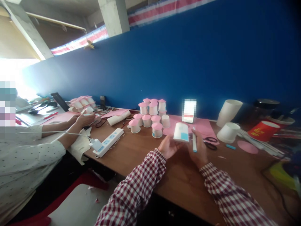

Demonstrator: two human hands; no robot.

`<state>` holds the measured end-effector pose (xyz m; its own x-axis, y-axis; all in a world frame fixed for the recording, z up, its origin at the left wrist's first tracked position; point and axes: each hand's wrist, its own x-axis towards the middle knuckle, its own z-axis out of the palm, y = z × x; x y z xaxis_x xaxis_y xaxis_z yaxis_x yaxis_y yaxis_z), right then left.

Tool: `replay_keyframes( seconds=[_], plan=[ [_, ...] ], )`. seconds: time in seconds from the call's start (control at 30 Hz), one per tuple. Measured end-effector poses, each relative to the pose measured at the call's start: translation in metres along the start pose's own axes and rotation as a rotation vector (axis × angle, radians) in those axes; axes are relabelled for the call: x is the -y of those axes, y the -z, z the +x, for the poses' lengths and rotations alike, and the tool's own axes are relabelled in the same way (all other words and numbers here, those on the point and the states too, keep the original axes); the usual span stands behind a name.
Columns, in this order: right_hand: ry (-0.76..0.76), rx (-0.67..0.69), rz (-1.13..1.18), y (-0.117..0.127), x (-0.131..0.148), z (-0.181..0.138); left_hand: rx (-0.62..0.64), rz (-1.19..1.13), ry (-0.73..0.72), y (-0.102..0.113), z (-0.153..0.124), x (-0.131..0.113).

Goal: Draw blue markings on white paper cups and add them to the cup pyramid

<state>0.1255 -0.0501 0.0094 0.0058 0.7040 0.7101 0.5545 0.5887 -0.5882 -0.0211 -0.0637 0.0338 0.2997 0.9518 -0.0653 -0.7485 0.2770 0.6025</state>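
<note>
My left hand (168, 147) is closed round the lower left of an upturned white paper cup (181, 130), which has a light blue patch on its side. In my right hand (199, 149) is a white marker (194, 141) with a blue end, held upright just right of the cup. A small blue marker cap (230, 147) lies on the table to the right. Behind my right hand rest black-handled scissors (211, 143), partly on a pink paper sheet (203, 125). Left of the cup stand several upturned paper cups with pink paper roofs (157, 129).
A phone (189, 111) leans upright behind the cup. White paper cups (228, 132), a red cup (263, 131) and a pink disc (247, 147) lie rightward. Leftward are a power strip (109, 142) and a co-worker's hands (86, 118). A blue partition (164, 69) closes the back.
</note>
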Motion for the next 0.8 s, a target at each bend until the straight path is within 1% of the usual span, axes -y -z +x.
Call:
replay_keyframes(
  seconds=[0.13,0.27,0.3,0.4,0.47,0.63,0.8],
  plan=[
    [-0.038,-0.054,0.004,0.001,0.0,0.002,-0.004,0.006,-0.048,-0.005,0.012,0.008],
    [-0.072,-0.121,0.009,0.001,-0.003,0.004,-0.017,0.102,-0.125,-0.006,0.022,0.01],
    [-0.081,-0.141,0.005,0.001,-0.004,0.005,-0.047,0.14,-0.149,-0.005,0.025,0.011],
    [-0.098,-0.186,-0.01,0.001,-0.006,0.006,-0.195,0.298,-0.233,0.0,0.035,0.013],
    [-0.114,-0.2,-0.015,0.001,-0.007,0.007,-0.232,0.379,-0.278,0.006,0.04,0.014],
    [-0.14,-0.216,-0.048,0.0,-0.009,0.008,-0.204,0.448,-0.276,0.016,0.043,0.017],
    [-0.109,-0.226,-0.092,0.001,-0.01,0.008,-0.136,0.405,-0.233,0.015,0.038,0.014]
  ],
)
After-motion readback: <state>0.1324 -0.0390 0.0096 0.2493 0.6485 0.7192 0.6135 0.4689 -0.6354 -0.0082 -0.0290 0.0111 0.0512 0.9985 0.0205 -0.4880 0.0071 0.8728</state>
